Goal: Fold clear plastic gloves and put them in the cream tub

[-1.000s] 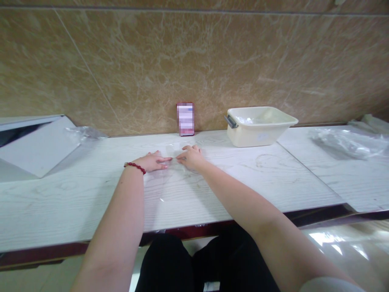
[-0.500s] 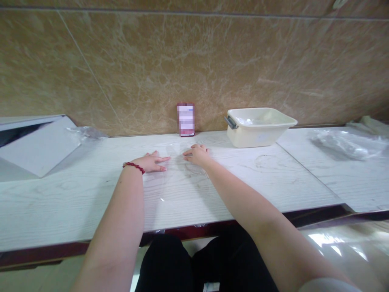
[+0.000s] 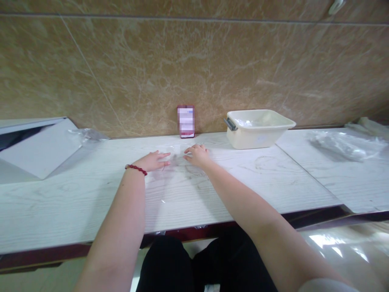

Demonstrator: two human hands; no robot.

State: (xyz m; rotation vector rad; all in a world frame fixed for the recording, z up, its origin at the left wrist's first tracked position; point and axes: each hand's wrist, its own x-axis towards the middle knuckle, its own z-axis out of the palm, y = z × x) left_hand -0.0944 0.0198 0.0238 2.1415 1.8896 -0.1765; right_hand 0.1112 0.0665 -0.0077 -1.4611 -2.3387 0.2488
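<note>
A thin, see-through plastic sheet or bag [image 3: 156, 188] lies flat on the white wood-grain table [image 3: 252, 178]; only faint edges and glints show it. My left hand [image 3: 153, 161], a dark red bead bracelet at its wrist, rests over its upper left part with thumb and forefinger spread to the right. Across a small gap, my right hand [image 3: 197, 155] is low over the table near the plastic's upper right, fingers bent and apart. Neither hand visibly grips anything. Whether the fingertips press on the plastic is hard to see.
Against the brown marbled wall leans a phone [image 3: 186, 121]. Right of it stands a cream plastic tub [image 3: 258, 136] with clear plastic inside. Crumpled clear bags [image 3: 346, 145] lie far right. A white box [image 3: 39, 152] sits at the left, beside more clear plastic [image 3: 91, 136].
My left hand has shifted slightly right, its thumb and forefinger closer together and a little lifted. My right hand has barely moved. The whole view has tilted slightly.
</note>
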